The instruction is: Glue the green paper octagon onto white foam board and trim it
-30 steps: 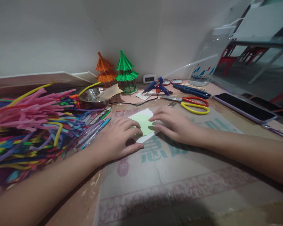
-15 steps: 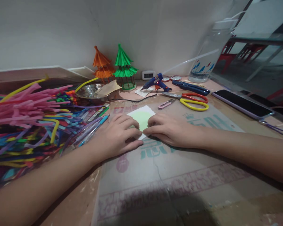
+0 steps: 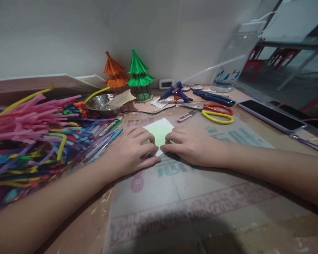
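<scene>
A small white sheet of paper (image 3: 167, 122) with a pale green round patch (image 3: 161, 133) lies on the plastic-covered tabletop between my hands. My left hand (image 3: 134, 148) rests at its left edge, fingers loosely bent over the paper and thumb stretched apart below. From the other side, my right hand (image 3: 192, 145) lies at the right edge with bent fingers and a small gap between thumb and forefinger. Both hands partly cover the sheet, so the exact contact of the fingertips is hidden. I see nothing gripped in either one.
Fuzzy pipe cleaners (image 3: 29, 127) heap up at left. Behind are a metal bowl (image 3: 99, 106), an orange pavilion model (image 3: 115, 70) and a green one (image 3: 140, 76). A glue gun (image 3: 173, 92), thread snips (image 3: 186, 116), scissors (image 3: 217, 116), phone (image 3: 271, 114) and plastic jug (image 3: 228, 67) stand rightward.
Both hands stay almost still beside the paper. The view has shifted very slightly.
</scene>
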A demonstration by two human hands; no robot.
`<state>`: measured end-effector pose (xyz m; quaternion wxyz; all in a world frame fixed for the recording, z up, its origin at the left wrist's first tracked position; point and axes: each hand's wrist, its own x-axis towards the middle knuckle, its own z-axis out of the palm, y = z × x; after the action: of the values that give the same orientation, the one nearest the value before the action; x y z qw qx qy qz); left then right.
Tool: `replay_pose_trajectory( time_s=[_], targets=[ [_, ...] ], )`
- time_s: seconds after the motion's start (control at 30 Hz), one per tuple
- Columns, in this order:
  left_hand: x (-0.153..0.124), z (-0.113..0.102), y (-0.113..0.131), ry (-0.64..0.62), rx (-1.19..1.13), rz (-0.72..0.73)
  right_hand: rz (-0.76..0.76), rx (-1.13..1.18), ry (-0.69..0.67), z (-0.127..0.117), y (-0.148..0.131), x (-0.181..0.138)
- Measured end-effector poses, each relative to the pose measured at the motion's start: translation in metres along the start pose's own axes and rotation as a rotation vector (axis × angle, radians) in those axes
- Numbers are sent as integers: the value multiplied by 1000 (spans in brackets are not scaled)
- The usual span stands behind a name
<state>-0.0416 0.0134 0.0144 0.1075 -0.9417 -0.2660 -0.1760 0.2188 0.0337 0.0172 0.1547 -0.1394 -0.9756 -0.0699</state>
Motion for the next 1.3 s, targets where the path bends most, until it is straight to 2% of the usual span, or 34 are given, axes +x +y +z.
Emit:
replay_pose_trajectory(
  time_s=[0.17, 0.3, 0.5, 0.6, 0.73, 0.83, 1.0, 1.3],
  targets=[
    [2, 0, 2, 5, 68, 40, 18, -19, 48, 4, 0, -3],
    [0, 4, 1, 55, 32, 36, 15, -36, 69, 6, 1, -3],
    [-4, 7, -4, 160, -197, -167, 47, -11, 112, 7, 2, -3],
    [-3, 8, -8, 226, -266, -164, 94, 17, 186, 5, 4, -6],
    [-4, 11, -9, 144, -206, -52, 117, 89, 237, 1, 6, -8],
    [-4, 11, -6, 73, -134, 6, 105, 127, 213, -1, 5, -7],
    [-1, 4, 1, 62, -55, 57, 95, 92, 145, 2, 3, -6],
    [3, -4, 4, 51, -17, 114, 40, 85, 155, 1, 1, -5]
  ],
)
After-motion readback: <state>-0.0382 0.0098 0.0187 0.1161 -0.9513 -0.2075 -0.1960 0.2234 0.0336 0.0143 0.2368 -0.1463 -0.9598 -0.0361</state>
